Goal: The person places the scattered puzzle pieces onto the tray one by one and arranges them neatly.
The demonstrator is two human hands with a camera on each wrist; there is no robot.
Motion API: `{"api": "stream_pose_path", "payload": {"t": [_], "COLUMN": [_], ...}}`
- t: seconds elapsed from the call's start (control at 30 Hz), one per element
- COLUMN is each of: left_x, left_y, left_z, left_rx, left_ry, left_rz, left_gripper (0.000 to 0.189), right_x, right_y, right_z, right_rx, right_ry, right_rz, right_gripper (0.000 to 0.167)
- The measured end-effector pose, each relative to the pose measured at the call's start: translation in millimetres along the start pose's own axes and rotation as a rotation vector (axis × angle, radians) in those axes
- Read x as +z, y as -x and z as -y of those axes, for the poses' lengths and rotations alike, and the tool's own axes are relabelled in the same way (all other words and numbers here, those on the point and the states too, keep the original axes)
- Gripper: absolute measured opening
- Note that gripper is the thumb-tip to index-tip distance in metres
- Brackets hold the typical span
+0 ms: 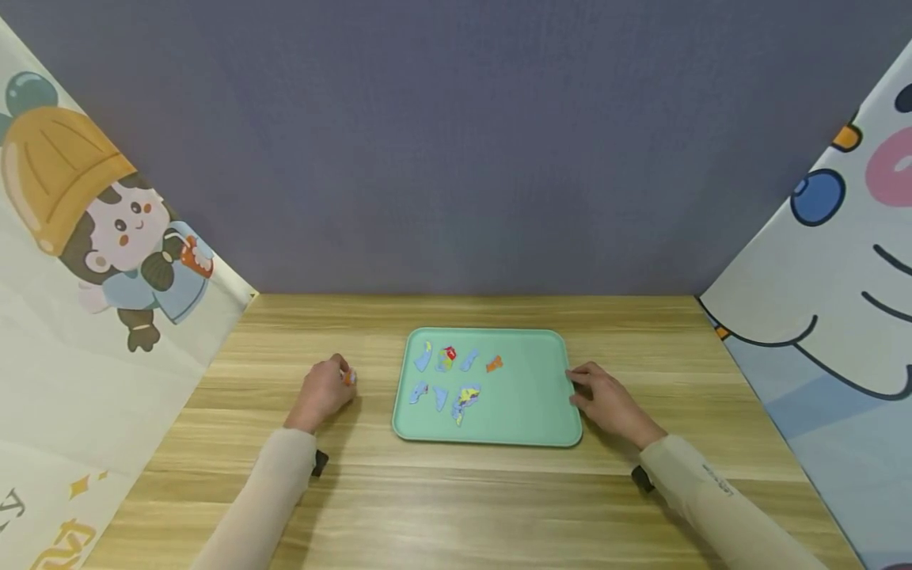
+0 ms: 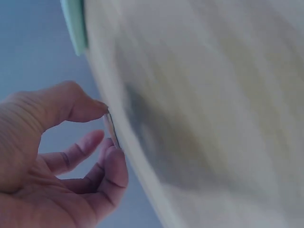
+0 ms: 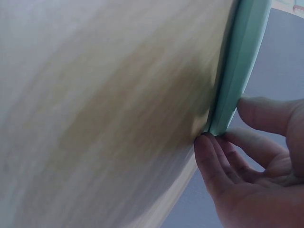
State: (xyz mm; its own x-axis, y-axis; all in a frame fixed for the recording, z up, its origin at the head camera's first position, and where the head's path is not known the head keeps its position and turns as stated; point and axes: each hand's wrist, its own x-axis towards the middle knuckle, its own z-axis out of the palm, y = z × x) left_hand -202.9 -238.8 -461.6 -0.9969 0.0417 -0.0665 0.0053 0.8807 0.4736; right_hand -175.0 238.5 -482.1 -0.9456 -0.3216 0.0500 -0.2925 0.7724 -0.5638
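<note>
My left hand point(image 1: 322, 393) is left of the green tray point(image 1: 530, 388), just above the wooden table. Between thumb and fingertips it pinches a small flat irregular piece point(image 1: 349, 378) with orange on it; in the left wrist view the piece point(image 2: 112, 128) shows edge-on. At the tray's right side, my right hand point(image 1: 611, 401) grips the edge. The right wrist view has the thumb against the tray rim point(image 3: 242, 57) and the other fingers curled at its outer, lower side. On the tray's left half lie several flat pieces, among them an orange one point(image 1: 495, 363) and a yellow-and-blue one point(image 1: 466, 398).
The wooden table point(image 1: 456, 507) runs back to a grey-blue partition point(image 1: 470, 158). Cartoon-printed panels flank it, the left panel point(image 1: 43, 348) and the right panel point(image 1: 805, 301). Wood surface lies in front of the tray and on both sides of it.
</note>
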Motion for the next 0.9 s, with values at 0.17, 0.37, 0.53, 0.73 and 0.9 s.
{"api": "stream_pose_path", "payload": {"t": [0.17, 0.37, 0.53, 0.73, 0.9], "left_x": [-0.9, -1.5, 0.0, 5.6, 23.1], "left_y": [-0.6, 1.8, 1.9, 1.4, 3.5], "left_z": [-15.3, -32.7, -44.0, -67.4, -97.3], "left_rx": [0.098, 0.159, 0.204, 0.267, 0.359], "left_ry": [0.031, 0.085, 0.122, 0.150, 0.110], "left_rz": [-0.075, -0.081, -0.109, -0.125, -0.074], "left_gripper": [0.023, 0.023, 0.021, 0.021, 0.021], "right_x": [0.4, 0.8, 0.7, 0.2, 0.3], "right_y": [0.2, 0.9, 0.8, 0.3, -0.2], "right_z": [-0.8, -1.0, -0.8, -0.4, 0.0], "right_rx": [-0.003, 0.007, 0.009, 0.004, -0.007], "right_ry": [-0.001, -0.001, -0.001, 0.007, 0.007], "right_rz": [-0.008, 0.002, -0.005, -0.010, -0.010], "right_gripper": [0.046, 0.047, 0.046, 0.046, 0.046]}}
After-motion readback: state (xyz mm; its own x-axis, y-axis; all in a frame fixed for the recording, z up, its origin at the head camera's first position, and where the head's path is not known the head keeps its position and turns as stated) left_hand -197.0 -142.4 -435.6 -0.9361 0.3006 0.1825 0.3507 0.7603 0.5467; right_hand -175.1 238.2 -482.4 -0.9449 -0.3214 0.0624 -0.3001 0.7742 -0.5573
